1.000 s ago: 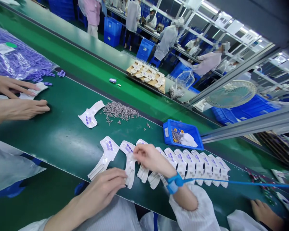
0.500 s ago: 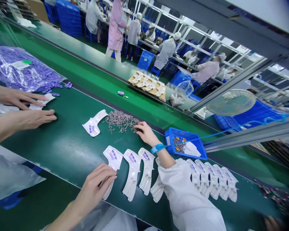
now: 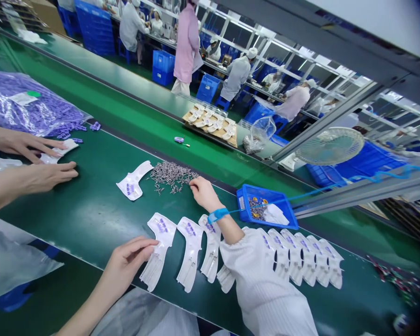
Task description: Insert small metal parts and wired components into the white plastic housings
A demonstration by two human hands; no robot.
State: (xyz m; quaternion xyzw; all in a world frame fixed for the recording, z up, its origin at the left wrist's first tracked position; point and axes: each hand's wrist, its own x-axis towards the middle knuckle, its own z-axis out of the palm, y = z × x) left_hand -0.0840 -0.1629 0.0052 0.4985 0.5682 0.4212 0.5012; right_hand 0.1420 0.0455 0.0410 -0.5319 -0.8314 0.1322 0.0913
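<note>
fine picking, partly out of sight

my right hand point(image 3: 206, 193) is at the right edge of the pile of small silvery parts point(image 3: 171, 175), fingers drawn in near the thumb; i cannot tell whether a piece is pinched. my left hand point(image 3: 129, 259) is nearly closed at the edge of the leftmost white shell point(image 3: 163, 238) in the row; whether it grips anything, i cannot tell.

i judge the step in hand to be taking parts from the pile, and the next move to call for a light, exact pinch.

further out, my right sleeve point(image 3: 269, 280) hides the middle of the row on the green surface point(image 3: 101, 205). the blue bin point(image 3: 243, 205) holds bits too small to name. a co-worker's hands point(image 3: 52, 177) partly cover another shell point(image 3: 68, 148). the far right edge is dark and blurred.
</note>
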